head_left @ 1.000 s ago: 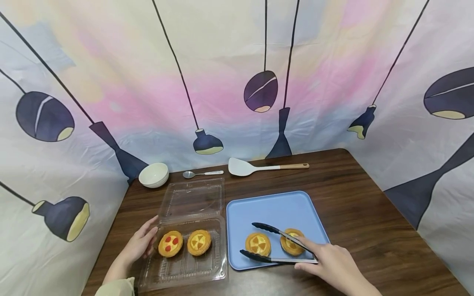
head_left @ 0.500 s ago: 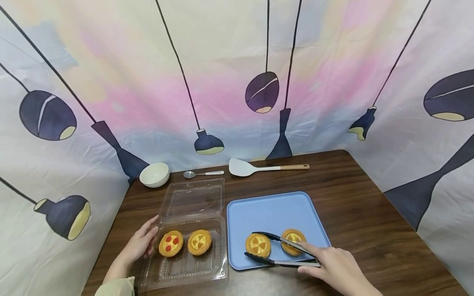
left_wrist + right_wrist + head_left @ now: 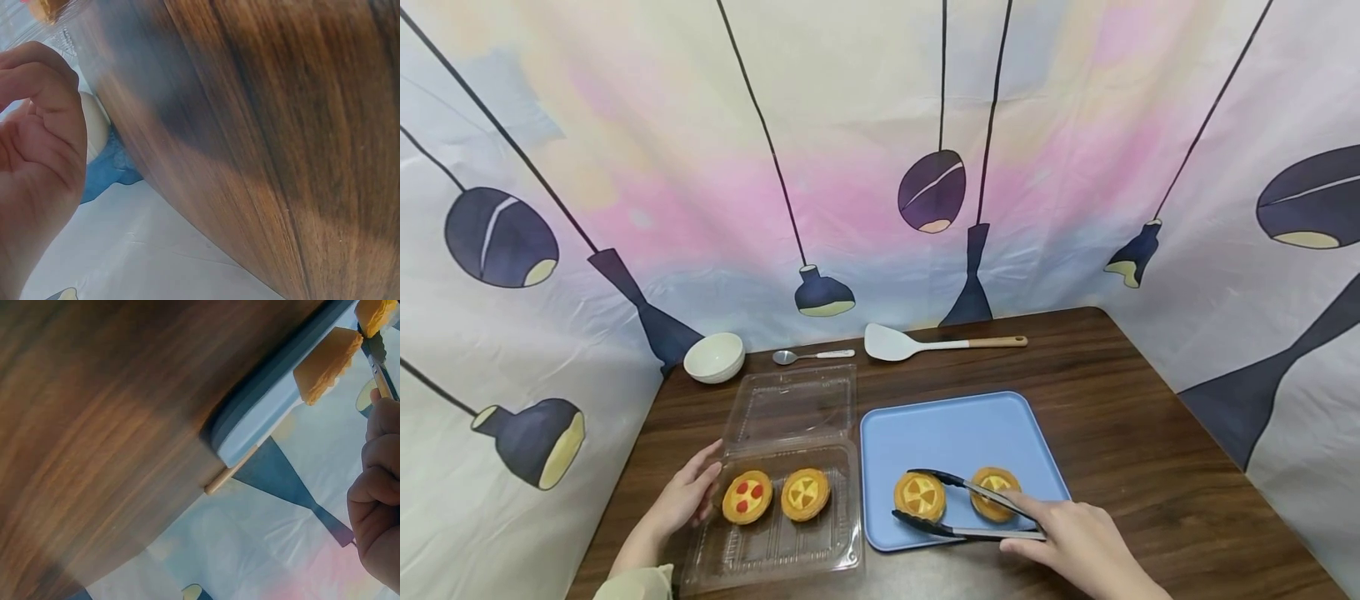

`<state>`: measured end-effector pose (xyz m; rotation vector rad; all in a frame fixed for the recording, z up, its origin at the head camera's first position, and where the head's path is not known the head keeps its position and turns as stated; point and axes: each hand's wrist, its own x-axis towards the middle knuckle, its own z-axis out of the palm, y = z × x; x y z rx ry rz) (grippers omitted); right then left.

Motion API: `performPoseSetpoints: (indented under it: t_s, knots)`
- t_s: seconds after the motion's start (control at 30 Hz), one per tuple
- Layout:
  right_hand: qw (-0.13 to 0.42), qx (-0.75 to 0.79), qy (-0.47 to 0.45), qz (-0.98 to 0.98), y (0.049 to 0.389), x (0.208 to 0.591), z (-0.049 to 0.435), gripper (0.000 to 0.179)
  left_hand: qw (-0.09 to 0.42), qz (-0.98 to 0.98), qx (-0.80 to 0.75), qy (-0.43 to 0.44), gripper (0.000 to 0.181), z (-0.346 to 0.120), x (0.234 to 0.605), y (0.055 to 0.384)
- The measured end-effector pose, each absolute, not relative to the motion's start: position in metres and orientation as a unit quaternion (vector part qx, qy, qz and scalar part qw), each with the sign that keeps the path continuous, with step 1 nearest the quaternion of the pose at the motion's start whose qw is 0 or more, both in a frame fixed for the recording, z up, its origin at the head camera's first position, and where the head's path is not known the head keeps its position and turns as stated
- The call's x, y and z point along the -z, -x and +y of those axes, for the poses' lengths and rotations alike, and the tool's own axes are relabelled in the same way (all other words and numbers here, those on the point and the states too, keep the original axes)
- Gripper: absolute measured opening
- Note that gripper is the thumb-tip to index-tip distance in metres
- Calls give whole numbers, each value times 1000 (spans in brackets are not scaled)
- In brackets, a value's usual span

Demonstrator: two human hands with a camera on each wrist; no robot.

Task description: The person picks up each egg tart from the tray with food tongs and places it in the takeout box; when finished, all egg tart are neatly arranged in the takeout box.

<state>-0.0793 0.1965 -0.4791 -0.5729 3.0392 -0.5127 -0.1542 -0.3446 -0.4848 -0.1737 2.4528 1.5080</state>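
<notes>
My right hand (image 3: 1078,537) grips metal tongs (image 3: 996,533) with black tips. The tips lie either side of the left egg tart (image 3: 919,493), which has yellow wedge-shaped topping, on the blue tray (image 3: 940,425). Another egg tart (image 3: 1000,482) sits to its right, partly behind the upper tong arm and fingers. My left hand (image 3: 683,496) rests at the left edge of the clear plastic container (image 3: 775,554), its fingers loosely bent. Inside that container are a tart with red dots (image 3: 747,497) and a tart with yellow wedges (image 3: 806,495).
The container's transparent lid (image 3: 793,404) lies folded back. Along the table's far edge stand a white bowl (image 3: 714,358), a small spoon (image 3: 812,357) and a white spatula with a wooden handle (image 3: 943,342). A patterned cloth (image 3: 850,167) hangs behind the dark wooden table (image 3: 1112,400).
The tong tips have drawn closer together around the left egg tart on the tray, and that tart has shifted slightly left. My left hand stays at the container's edge.
</notes>
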Motion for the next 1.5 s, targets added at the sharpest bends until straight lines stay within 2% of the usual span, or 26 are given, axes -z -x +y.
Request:
performPoseSetpoints:
  t_s: [0.33, 0.6, 1.0, 1.2, 1.5]
  knots:
    - [-80, 162, 218, 959, 95, 471, 178, 58, 128, 845, -516, 63, 49, -345, 486, 150]
    - [-107, 193, 251, 942, 107, 468, 153, 58, 124, 843, -520, 62, 47, -344, 487, 151]
    - [-126, 187, 267, 937, 109, 469, 112, 63, 127, 841, -522, 60, 49, -345, 487, 151]
    - [-96, 202, 287, 932, 108, 471, 93, 67, 127, 841, -523, 58, 49, -345, 486, 153]
    - [-88, 227, 322, 915, 105, 476, 68, 63, 131, 843, -519, 61, 49, -343, 484, 154]
